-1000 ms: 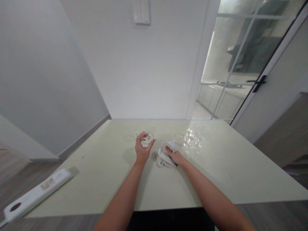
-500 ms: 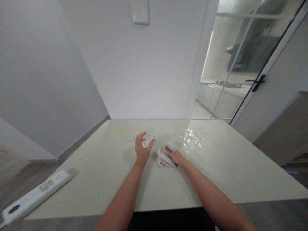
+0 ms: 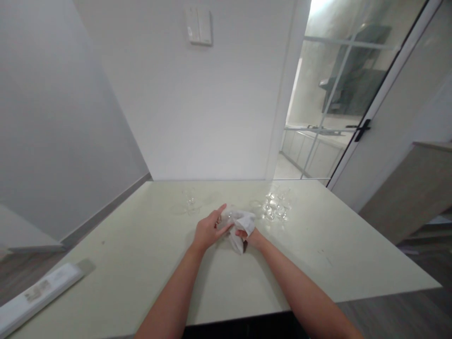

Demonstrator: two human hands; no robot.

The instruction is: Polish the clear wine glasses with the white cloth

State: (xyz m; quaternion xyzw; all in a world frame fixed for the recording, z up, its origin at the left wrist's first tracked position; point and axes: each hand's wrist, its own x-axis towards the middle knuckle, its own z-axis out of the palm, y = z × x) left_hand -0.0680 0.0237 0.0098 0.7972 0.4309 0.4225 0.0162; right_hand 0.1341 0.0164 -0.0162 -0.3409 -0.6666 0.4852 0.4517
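My left hand (image 3: 207, 230) is closed around a clear drinking glass (image 3: 226, 217), its fingers and thumb on opposite sides. My right hand (image 3: 253, 237) grips a white cloth (image 3: 244, 220), which is bunched up against the glass. Both hands meet over the middle of the table. The cloth hides part of the glass and some of the right fingers, and a fold hangs below them.
Several clear glasses (image 3: 277, 205) stand close together to the right on the pale table (image 3: 141, 263). More clear glassware (image 3: 190, 203) stands to the left. A long white power strip (image 3: 42, 294) lies at the table's left edge. A wall rises behind the table.
The two hands have come together. The glass, held apart from the cloth before, is now against it, and my right hand has lifted and wrapped the cloth there. The view has shifted slightly.
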